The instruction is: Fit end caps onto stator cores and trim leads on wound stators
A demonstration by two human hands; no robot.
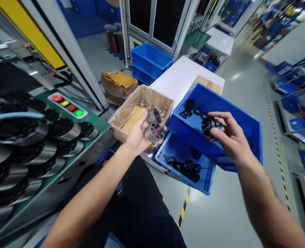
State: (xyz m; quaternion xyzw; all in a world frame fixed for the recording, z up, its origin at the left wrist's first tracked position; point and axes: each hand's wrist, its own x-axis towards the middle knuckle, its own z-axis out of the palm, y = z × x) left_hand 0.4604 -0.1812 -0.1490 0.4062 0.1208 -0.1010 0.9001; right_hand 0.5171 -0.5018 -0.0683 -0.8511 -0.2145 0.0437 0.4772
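Left-hand fingers clamp metal rings above the cardboard box; right-hand fingers clamp black rings right of it. Likely stiff, metal heavier; grip outer walls.

White table, open cardboard box atop

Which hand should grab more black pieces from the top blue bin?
Probably the right hand: it's over the top blue bin, though holding black parts. The left hand holds metal parts farther away.

Button panel, striped floor tape
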